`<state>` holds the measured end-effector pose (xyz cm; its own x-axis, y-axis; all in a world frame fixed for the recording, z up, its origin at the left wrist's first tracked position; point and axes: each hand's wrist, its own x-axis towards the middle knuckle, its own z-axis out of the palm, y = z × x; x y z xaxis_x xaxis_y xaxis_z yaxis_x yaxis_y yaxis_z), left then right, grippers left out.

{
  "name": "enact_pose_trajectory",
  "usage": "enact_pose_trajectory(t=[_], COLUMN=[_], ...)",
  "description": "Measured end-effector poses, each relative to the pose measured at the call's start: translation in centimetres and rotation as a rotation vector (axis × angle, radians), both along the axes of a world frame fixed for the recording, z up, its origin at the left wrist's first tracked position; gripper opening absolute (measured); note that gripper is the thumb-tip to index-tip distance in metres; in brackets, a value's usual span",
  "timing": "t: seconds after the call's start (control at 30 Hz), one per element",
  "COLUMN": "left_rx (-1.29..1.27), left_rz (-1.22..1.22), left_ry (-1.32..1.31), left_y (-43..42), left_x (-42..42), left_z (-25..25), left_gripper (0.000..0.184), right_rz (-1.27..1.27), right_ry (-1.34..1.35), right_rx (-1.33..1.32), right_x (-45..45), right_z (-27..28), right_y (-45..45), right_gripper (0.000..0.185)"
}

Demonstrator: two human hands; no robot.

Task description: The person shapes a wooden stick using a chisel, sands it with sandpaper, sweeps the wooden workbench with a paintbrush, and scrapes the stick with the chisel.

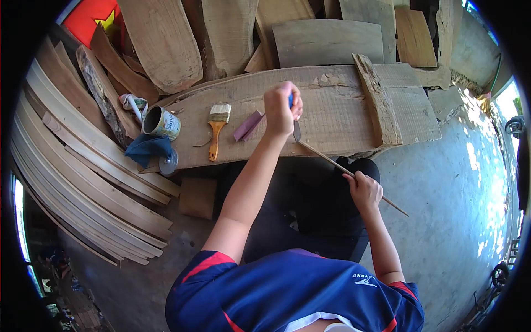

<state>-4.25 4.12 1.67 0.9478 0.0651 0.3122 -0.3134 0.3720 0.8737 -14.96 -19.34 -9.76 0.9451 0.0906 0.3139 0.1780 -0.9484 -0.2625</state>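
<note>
My left hand is closed around the blue handle of a tool over the long wooden board. Its flat metal blade points down near the board's front edge, at the upper end of a thin wooden stick. My right hand grips that stick around its middle; the lower end sticks out to the right. Left of my left hand lie a folded purple piece and a paintbrush with a wooden handle.
An open can, a dark blue cloth and a clear round lid are at the board's left end. A rough plank crosses its right part. Long wood strips lie at left; slabs lean behind.
</note>
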Motion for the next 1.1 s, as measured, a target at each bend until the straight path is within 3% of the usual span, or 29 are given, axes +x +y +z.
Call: enact_pose_trajectory(t=[0.1, 0.27, 0.37, 0.5, 0.73, 0.97, 1.1], left_rx=[0.126, 0.047, 0.206, 0.005, 0.041, 0.099, 0.104], left_rz=[0.011, 0.037, 0.094, 0.106, 0.092, -0.035, -0.081], left_ry=[-0.067, -0.167, -0.048, 0.009, -0.069, -0.038, -0.048], left_y=[-0.5, 0.4, -0.6, 0.1, 1.1, 0.2, 0.5], left_x=[-0.6, -2.0, 1.1, 0.6, -0.5, -0.6, -0.3], left_z=[2.5, 8.0, 0.4, 0.6, -0.1, -0.3, -0.3], left_gripper=[0.041, 0.044, 0.043, 0.042, 0.04, 0.052, 0.049], right_rz=[0.013, -0.034, 0.023, 0.032, 0.02, 0.164, 0.236], right_ry=[-0.085, -0.114, -0.075, 0.021, 0.108, 0.336, 0.478], right_rx=[-0.014, 0.027, -0.045, 0.022, 0.06, 0.154, 0.251], right_x=[0.3, 0.8, 1.0, 0.4, 0.3, -0.2, -0.1], right_z=[1.8, 4.8, 1.9, -0.8, -0.3, 0.6, 0.3], right_y=[0.4, 0.8, 0.9, 0.8, 1.0, 0.1, -0.4], right_gripper=[0.045, 0.045, 0.045, 0.044, 0.045, 0.04, 0.038])
